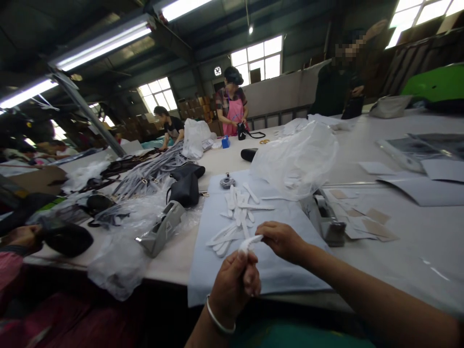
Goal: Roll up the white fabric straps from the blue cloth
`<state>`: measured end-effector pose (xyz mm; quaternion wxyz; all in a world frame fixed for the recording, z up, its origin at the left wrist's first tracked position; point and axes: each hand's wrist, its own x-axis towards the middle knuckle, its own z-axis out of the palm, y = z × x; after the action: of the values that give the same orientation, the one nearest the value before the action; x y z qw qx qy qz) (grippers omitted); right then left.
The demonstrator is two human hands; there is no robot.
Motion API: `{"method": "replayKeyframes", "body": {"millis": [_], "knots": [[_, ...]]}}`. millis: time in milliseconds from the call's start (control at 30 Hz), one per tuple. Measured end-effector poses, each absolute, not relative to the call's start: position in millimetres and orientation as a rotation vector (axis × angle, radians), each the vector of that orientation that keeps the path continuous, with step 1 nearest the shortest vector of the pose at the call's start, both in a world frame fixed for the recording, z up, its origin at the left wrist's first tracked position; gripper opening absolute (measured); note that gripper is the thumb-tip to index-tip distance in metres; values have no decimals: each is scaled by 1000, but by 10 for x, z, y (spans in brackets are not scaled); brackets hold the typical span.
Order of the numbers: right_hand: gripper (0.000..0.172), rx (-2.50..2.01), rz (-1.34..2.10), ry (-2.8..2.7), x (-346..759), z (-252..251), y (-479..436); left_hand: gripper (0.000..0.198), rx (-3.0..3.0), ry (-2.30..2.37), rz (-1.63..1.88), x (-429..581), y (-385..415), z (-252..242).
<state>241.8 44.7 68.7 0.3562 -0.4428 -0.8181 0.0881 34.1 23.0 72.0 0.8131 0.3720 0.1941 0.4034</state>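
My left hand [234,280], with a white bangle at the wrist, is closed around a bent white strip [249,243] at the front of the pale blue sheet [203,270]. The fingers of my right hand [282,240] pinch the other end of this strip. Just beyond both hands lies a loose pile of similar white strips [237,205], some straight and some curved. A small dark coiled item with a metal clip [227,182] rests behind the pile. What the strips are made of, I cannot tell.
Tape dispensers stand on either side, one grey [163,229] at left and one [326,220] at right. A clear plastic bag [297,159] bulges behind. Black bags [184,186] and grey straps [155,171] lie left; cards [377,224] lie right. A co-worker's hand [25,237] is at far left.
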Motion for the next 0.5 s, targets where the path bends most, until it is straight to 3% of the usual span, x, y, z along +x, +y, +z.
{"method": "replayKeyframes", "body": {"millis": [100,200,267,400,500], "knots": [[27,-1191,645,-2107,2128,699,252,42,860,496,999,203,407,816],[37,-1113,1379,-1701,1907,741,80,43,1421,721,1019,75,570,747],[44,-1002,1688,-1350,1837,757,28,37,1878,776,1055,52,604,650],[48,-837,1765,-1077,1864,802,36,31,2170,770,1185,149,503,495],[43,-850,1549,-1407,1992,886,79,38,1977,973,1225,257,380,455]]}}
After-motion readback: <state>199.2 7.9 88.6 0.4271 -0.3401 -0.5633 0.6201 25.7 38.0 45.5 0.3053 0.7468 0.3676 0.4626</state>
